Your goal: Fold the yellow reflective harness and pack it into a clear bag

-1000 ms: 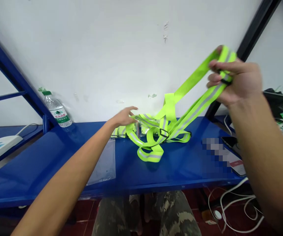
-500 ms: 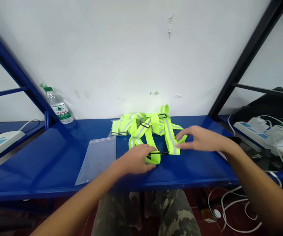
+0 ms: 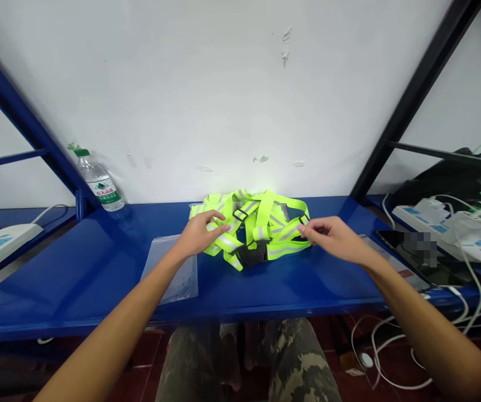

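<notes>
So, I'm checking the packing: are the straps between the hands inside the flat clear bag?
No, the straps are loose, to the right of the flat clear bag.

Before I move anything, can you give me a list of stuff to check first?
1. Left grip has hold of the yellow-green straps: cannot tell; its fingers are at them, but a firm pinch isn't clear.
2. Right grip at the straps: ok, fingertips are by their right end.
3. Straps untangled: not ok, loops cross over each other.
4. Black piece among the straps in sight: ok, at the front of the pile.
5. Clear bag fully in view: not ok, the left forearm covers part.
6. Water bottle capped: ok, green cap on.
</notes>
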Demonstrator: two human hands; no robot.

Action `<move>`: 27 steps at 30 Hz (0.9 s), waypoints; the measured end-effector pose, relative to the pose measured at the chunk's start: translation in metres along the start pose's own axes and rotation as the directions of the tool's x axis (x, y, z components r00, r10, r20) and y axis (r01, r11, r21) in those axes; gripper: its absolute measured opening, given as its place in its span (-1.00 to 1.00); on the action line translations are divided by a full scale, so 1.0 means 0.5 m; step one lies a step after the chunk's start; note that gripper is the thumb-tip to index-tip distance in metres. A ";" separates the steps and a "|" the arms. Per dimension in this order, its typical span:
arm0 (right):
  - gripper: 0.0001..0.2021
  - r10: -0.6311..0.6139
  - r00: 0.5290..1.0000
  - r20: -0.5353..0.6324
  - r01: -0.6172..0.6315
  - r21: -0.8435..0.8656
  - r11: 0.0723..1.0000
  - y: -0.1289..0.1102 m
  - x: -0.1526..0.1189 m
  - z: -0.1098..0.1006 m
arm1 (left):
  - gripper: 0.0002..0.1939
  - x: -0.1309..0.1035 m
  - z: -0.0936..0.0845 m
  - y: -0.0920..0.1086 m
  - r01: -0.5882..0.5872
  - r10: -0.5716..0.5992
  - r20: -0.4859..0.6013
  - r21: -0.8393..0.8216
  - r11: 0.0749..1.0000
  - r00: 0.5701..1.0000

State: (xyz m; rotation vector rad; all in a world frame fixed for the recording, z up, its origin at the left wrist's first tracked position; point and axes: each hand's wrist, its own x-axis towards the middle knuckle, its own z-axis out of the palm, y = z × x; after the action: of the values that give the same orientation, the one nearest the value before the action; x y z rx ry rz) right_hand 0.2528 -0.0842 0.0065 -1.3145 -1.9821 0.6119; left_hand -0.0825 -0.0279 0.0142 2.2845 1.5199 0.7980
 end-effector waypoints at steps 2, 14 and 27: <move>-0.68 -0.114 0.992 0.059 0.119 -0.089 0.989 -0.021 -0.017 0.037 | -0.62 -0.008 0.016 0.003 -0.033 0.037 -0.062 0.073 0.997 0.997; -0.75 -0.108 0.994 -0.034 0.105 -0.084 0.991 -0.052 -0.001 0.128 | -0.67 -0.177 0.105 0.104 -0.153 0.261 -0.211 0.424 0.893 0.942; -0.34 -0.085 0.971 -0.224 0.015 -0.299 0.954 -0.083 0.029 0.075 | -0.46 -0.054 0.110 0.122 -0.253 0.287 -0.242 0.161 0.954 0.927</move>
State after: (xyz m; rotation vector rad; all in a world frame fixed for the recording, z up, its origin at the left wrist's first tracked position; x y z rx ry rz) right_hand 0.1955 -0.0872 0.0145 -1.4331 -1.9534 0.1265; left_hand -0.0122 -0.0737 -0.0065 2.6088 1.4093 1.1511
